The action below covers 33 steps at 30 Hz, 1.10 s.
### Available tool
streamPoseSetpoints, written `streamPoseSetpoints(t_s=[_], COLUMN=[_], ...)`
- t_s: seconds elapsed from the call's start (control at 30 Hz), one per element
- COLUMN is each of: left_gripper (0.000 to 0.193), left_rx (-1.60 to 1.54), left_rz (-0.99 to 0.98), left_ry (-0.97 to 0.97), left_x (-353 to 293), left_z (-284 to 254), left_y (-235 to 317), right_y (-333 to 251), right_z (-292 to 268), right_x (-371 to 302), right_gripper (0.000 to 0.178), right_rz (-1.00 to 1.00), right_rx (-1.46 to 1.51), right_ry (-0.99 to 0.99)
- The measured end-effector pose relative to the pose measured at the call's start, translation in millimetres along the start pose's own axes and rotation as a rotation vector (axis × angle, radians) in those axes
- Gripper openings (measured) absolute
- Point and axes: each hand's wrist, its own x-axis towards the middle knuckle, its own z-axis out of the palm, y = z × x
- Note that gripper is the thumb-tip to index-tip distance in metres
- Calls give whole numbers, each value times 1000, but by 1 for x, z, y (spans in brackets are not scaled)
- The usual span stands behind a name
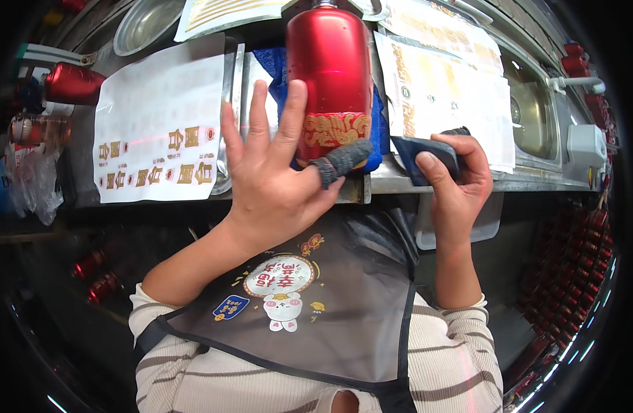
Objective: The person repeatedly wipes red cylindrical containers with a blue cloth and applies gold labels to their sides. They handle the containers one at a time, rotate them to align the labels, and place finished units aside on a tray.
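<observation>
With clock directions taken from the bottle, a white sheet of gold decals (151,131) lies toward 9 o'clock, its near edge by the counter's front; a brush from the forearm might shift it.

At 7 o'clock, the person's left hand (272,172) is spread wide and grips nothing. Its thumb, in a dark knit cover (342,162), lies across the gold pattern (334,129); sideways rubbing there could crease or smear the pattern if it is not firmly stuck.

The red bottle (328,65) lies on its side on a blue cloth (376,138). Being round and not clasped, it could roll under uneven pressure. Its long axis runs from 12 to 6 o'clock, neck pointing to 12, base toward the person.

At 4 o'clock, the right hand (462,168) pinches a dark blue scraper (430,160) between thumb and fingers; a tilted edge could scratch the red coat.
</observation>
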Motion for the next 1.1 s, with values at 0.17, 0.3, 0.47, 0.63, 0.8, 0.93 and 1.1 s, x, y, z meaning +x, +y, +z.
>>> streamPoseSetpoints(t_s=[0.17,0.3,0.47,0.63,0.8,0.93,1.1], left_gripper=[53,69,76,98,101,105,89], left_rx=[-19,-25,-123,-102,-81,-290,-506], left_rz=[-97,-58,-79,-78,-30,-159,-353], left_ry=[61,104,120,115,96,46,-187], left_x=[-20,-24,-7,8,21,12,5], left_z=[8,10,8,14,23,13,3], left_y=[-6,-14,-13,-7,3,-7,-19], right_y=[1,21,-4,13,-2,26,18], right_z=[30,33,33,30,46,13,12], right_x=[-8,10,15,38,17,28,22], right_gripper=[23,17,19,18,15,15,15], right_rz=[132,247,-181,66,-136,243,356], right_rx=[172,154,-150,-104,-118,67,278], right_ry=[-31,32,-171,-28,-111,94,12])
